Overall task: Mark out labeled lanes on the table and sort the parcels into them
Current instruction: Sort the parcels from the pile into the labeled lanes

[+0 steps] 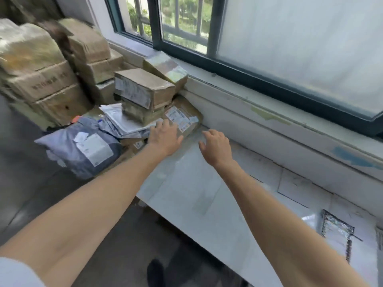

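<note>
I'm looking into a parcel storeroom: stacked cardboard boxes (51,79) far left, labelled mail bags (83,146) beside them, a white table (196,193) under a barred window (182,23).

Single head-worn wide-angle cam, looking fwd and down along counter (186,193) toward window (269,48); close range, no 2nd view.

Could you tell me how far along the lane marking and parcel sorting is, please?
Done: dark marker lines on the table, at right. In hand: the left hand rests on a flat brown parcel; the right hand hovers beside it, empty. Left: the parcel pile is unsorted.
</note>
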